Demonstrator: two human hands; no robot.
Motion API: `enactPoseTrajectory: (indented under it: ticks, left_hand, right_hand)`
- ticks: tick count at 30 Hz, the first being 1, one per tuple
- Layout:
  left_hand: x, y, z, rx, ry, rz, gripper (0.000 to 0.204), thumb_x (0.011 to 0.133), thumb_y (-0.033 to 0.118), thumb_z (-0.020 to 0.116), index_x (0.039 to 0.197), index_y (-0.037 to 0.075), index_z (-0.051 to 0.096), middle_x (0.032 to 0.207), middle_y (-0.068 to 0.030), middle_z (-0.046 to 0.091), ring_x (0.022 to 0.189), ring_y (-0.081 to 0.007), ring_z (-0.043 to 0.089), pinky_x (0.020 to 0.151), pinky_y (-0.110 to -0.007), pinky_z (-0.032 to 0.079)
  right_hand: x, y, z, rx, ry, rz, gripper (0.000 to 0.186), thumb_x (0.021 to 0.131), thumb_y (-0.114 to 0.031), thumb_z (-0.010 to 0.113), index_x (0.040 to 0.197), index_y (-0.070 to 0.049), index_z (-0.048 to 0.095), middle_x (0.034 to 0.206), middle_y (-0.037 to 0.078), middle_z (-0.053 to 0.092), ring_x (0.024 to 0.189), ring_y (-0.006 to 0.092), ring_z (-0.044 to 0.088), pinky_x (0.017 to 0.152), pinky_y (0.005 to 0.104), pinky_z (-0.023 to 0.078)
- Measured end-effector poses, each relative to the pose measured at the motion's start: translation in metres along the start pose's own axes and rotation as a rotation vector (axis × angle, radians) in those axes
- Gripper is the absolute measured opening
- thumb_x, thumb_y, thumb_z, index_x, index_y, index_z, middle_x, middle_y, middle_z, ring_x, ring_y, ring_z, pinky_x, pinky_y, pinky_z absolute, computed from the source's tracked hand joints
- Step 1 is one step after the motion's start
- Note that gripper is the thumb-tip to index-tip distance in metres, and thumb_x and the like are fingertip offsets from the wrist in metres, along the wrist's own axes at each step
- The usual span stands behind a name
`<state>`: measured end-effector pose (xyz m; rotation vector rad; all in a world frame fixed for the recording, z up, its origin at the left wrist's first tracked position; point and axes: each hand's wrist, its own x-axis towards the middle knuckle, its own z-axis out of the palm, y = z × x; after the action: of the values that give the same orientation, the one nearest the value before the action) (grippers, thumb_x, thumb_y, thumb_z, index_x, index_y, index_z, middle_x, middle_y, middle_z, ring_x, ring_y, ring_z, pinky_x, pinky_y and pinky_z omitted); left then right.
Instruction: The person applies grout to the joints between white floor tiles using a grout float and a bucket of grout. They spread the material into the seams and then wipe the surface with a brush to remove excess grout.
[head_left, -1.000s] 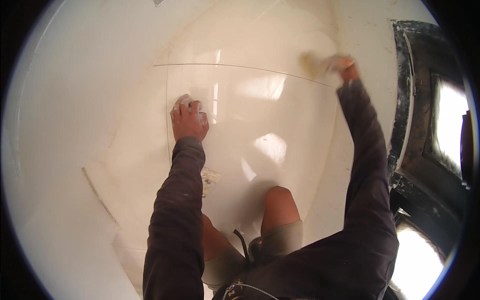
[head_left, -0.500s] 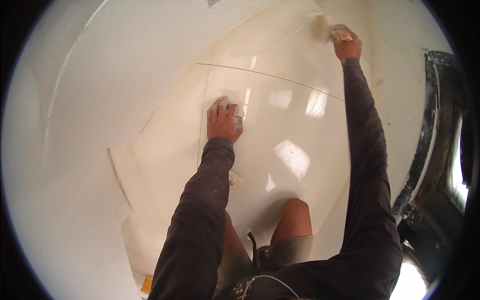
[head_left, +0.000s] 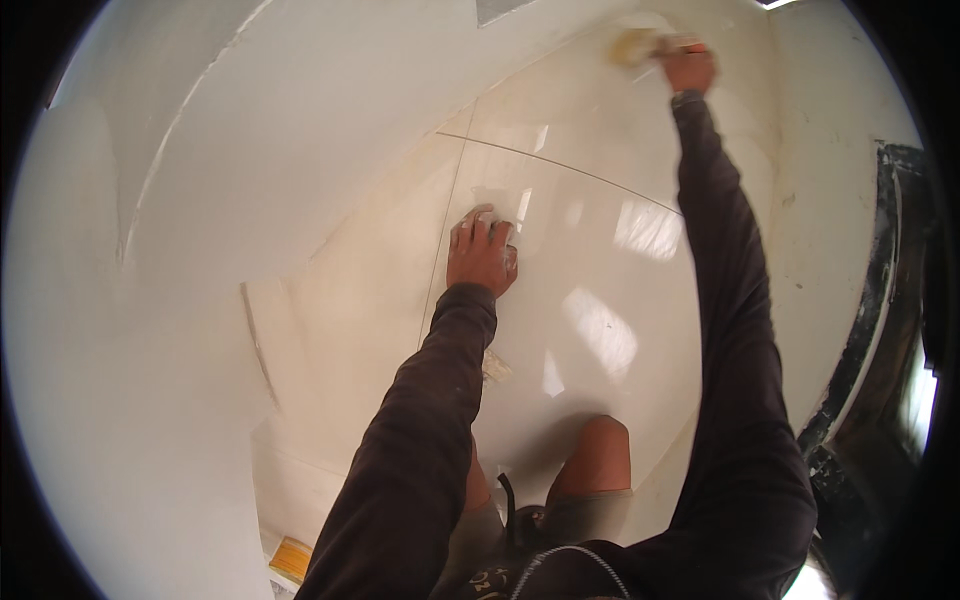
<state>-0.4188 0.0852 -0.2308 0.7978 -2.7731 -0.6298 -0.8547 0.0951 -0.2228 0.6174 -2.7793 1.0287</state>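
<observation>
Right hand (head_left: 690, 70) moved farther past floor joint (head_left: 560, 164), grip around blurred yellow tool (head_left: 631, 47), left grip (head_left: 484, 255) unclear, orange block (head_left: 291, 560) beside wall (head_left: 180, 350)

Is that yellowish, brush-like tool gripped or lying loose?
Gripped: the bare right hand closes around one end of the yellowish, brush-like tool, whose blurred other end sticks out leftward.

The worn clothing is a dark brown long-sleeved shirt (head_left: 745, 470) with tan chest lettering (head_left: 488, 580), silver chain (head_left: 566, 548) and khaki shorts (head_left: 592, 512).
</observation>
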Motion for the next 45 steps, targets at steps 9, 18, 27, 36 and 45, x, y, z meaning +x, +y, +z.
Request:
enactPoseTrajectory:
  ticks: [9, 18, 27, 36, 45]
  left_hand:
    - [0.002, 0.002, 0.001, 0.034, -0.060, -0.010, 0.031, 0.069, 0.016, 0.060, 0.099, 0.011, 0.057, 0.115, -0.0121, 0.047, 0.118, -0.0305, 0.039, 0.098, -0.045, 0.032]
    - [-0.001, 0.001, 0.011, 0.005, -0.007, -0.010, 0.024, 0.069, 0.012, 0.058, 0.093, 0.011, 0.058, 0.113, -0.0120, 0.049, 0.118, -0.0308, 0.041, 0.095, -0.046, 0.033]
    - [-0.009, -0.033, 0.056, 0.057, 0.255, 0.291, 0.028, 0.071, 0.016, 0.057, 0.097, 0.007, 0.057, 0.111, -0.0158, 0.054, 0.112, -0.0348, 0.046, 0.095, -0.048, 0.035]
    - [0.013, -0.049, 0.054, 0.307, 0.184, 0.412, 0.014, 0.076, 0.022, 0.053, 0.080, 0.010, 0.058, 0.079, -0.0107, 0.057, 0.079, -0.0320, 0.054, 0.069, -0.047, 0.042]
    - [0.080, -0.120, 0.045, 0.350, 0.059, 0.287, 0.026, 0.083, 0.036, 0.051, 0.095, 0.016, 0.062, 0.098, -0.0113, 0.060, 0.085, -0.0339, 0.060, 0.073, -0.047, 0.049]
  right_hand:
    - [-0.081, -0.075, -0.020, 0.509, -1.078, -0.398, 0.005, 0.072, -0.009, 0.064, 0.074, -0.004, 0.062, 0.077, 0.010, 0.064, 0.079, 0.0200, 0.060, 0.071, 0.0340, 0.049]
    - [0.022, 0.095, -0.150, -0.437, 0.030, -0.318, 0.033, 0.082, -0.041, 0.060, 0.100, -0.014, 0.063, 0.094, 0.011, 0.066, 0.084, 0.0339, 0.063, 0.075, 0.0419, 0.050]
    - [-0.597, 0.042, -0.443, -0.059, 0.382, 0.758, 0.011, 0.083, -0.008, 0.062, 0.089, -0.001, 0.066, 0.080, 0.007, 0.065, 0.070, 0.0133, 0.062, 0.061, 0.0249, 0.052]
    - [-0.947, -0.101, -0.496, -0.409, 1.027, 1.576, 0.010, 0.079, -0.012, 0.065, 0.085, -0.006, 0.069, 0.067, 0.004, 0.065, 0.063, 0.0117, 0.062, 0.057, 0.0272, 0.051]
    - [-1.117, -0.036, -0.473, -0.841, 0.698, 1.978, 0.016, 0.075, -0.024, 0.067, 0.089, -0.018, 0.069, 0.088, 0.010, 0.068, 0.084, 0.0278, 0.065, 0.076, 0.0381, 0.051]
